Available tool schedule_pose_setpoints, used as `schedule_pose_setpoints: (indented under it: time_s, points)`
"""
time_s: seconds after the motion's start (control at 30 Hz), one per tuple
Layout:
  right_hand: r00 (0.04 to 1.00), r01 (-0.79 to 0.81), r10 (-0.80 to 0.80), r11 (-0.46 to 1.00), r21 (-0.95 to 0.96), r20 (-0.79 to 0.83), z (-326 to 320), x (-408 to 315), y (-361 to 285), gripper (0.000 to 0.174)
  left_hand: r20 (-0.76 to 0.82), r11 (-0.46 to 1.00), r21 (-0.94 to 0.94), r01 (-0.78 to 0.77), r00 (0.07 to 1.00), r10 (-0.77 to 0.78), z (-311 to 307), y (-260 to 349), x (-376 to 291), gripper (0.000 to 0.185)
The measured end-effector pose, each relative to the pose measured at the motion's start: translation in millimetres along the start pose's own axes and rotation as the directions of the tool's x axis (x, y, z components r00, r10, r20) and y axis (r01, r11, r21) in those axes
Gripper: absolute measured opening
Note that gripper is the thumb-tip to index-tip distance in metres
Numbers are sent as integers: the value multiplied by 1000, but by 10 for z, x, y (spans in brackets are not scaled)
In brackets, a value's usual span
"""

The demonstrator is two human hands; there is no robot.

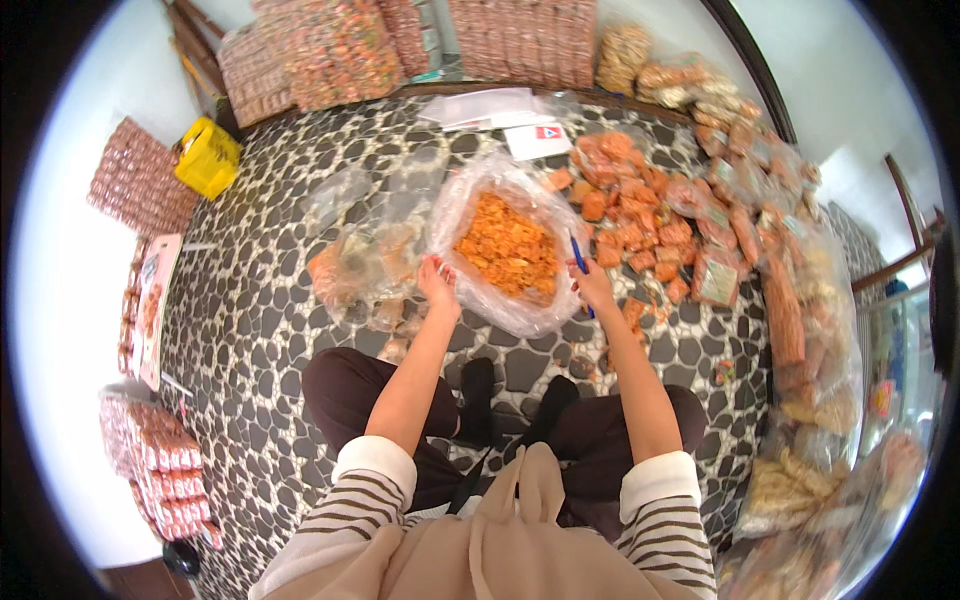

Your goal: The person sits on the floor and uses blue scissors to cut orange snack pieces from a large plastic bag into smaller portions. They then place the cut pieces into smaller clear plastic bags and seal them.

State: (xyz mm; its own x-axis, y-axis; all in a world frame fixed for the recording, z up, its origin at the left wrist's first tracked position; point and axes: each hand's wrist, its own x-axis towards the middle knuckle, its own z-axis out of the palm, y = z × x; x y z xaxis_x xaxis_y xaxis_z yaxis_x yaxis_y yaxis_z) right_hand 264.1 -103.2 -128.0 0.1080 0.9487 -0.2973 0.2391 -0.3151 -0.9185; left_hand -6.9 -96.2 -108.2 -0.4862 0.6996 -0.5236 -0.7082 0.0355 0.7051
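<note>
A large clear plastic bag [517, 324] stands wide open on the stone-patterned floor, its rim rolled outwards. Orange snack pieces [506, 251] fill its middle. My left hand [437, 283] grips the bag's left rim, fingers curled at the plastic. At the right rim is my right hand [590, 283], closed around a blue pen-like tool [577, 253] that points up and away from me; whether these fingers also hold the plastic cannot be told.
Small orange packets [637, 225] lie heaped right of the bag. Crumpled clear bags [360, 262] lie left. White papers [536, 141] are beyond it. Stacked packets [525, 41] line the far wall, a yellow bag [208, 159] stands far left, and large filled sacks [817, 300] edge the right side.
</note>
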Motion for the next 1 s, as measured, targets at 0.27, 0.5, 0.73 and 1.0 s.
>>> schedule_pose_setpoints:
  time_s: [0.27,0.5,0.73,1.0]
  points:
    - [858,-152,263,950,271,-442,-1088,-301,798,24,866,573,448,-686,492,-87,718,-1617,-760,22]
    - [892,-207,58,934,-292,-447,-818,-427,1526,23,814,-191,377,-906,422,-398,700,-2712,-605,63]
    - [899,-271,198,952,-141,-390,-677,-124,1375,22,678,-251,542,-802,594,-434,769,-2832,-472,60]
    - [904,-303,163,897,-322,-396,-851,-157,442,25,590,284,803,-524,627,-508,1219,-2399,-616,49]
